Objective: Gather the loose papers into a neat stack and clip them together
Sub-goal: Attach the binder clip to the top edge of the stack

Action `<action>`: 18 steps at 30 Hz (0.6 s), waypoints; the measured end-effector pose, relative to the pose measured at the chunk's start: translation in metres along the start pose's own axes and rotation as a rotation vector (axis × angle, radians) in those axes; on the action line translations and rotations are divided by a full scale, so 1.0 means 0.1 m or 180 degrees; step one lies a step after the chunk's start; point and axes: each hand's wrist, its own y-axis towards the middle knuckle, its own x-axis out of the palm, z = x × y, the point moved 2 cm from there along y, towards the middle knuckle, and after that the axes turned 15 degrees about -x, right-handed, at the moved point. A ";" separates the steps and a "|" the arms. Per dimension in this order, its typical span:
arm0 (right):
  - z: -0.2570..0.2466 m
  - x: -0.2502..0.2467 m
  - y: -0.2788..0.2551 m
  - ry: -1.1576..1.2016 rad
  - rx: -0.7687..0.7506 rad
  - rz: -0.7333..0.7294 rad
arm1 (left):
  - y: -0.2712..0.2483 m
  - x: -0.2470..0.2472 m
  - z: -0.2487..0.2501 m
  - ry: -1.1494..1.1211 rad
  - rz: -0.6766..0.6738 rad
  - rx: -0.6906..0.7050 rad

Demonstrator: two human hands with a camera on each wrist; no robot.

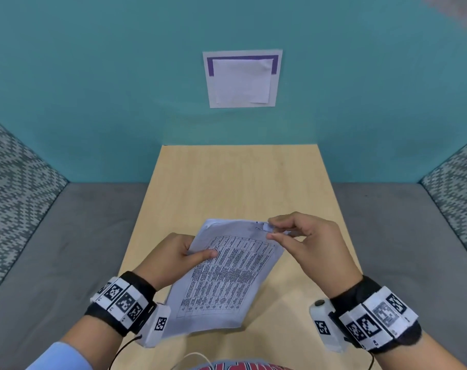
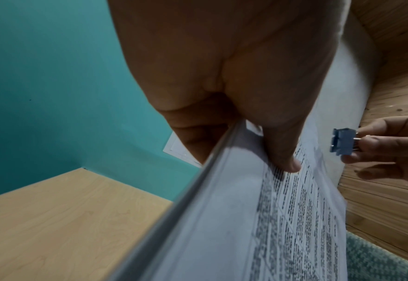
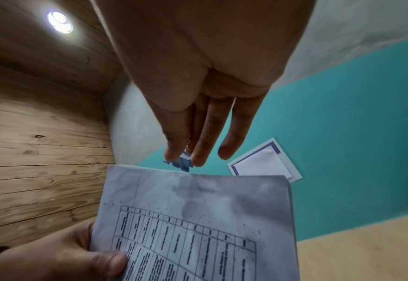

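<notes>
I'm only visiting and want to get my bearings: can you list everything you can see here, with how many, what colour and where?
stack of papers: one, white with a black printed table, held above the table
binder clip: one, blue with silver handles, at the stack's far corner, not clearly on it yet
table: one, light wood, in the middle
sheet on wall: one, white with a purple border, on the teal wall
seat: grey, either side of the table
ceiling light: one, white, in wooden ceiling
left hand: one, grips the stack's left edge
right hand: one, pinches the clip's handles
wrist bands: two, black with white markers
</notes>
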 end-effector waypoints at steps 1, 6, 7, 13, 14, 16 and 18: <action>0.00 0.00 0.00 -0.0088 -0.0021 0.0022 | -0.02 -0.01 0.04 0.0041 0.0026 0.0050; -0.06 0.03 0.03 -0.0481 -0.0218 -0.0025 | -0.14 -0.06 0.23 0.0428 0.0263 0.0376; -0.06 0.03 0.04 -0.0489 -0.0276 -0.0022 | -0.14 -0.07 0.25 0.0510 0.0297 0.0421; -0.07 0.03 0.03 -0.0310 -0.0287 -0.0306 | -0.23 -0.17 0.27 0.1219 0.0807 0.1252; -0.07 0.03 0.03 -0.0275 -0.0284 -0.0364 | -0.26 -0.20 0.28 0.1377 0.0871 0.1360; -0.09 0.01 0.03 -0.0247 -0.0254 -0.0461 | -0.28 -0.25 0.32 0.1578 0.0910 0.1379; -0.12 -0.01 0.04 -0.0286 -0.0156 -0.0628 | -0.29 -0.29 0.34 0.1623 0.0913 0.1398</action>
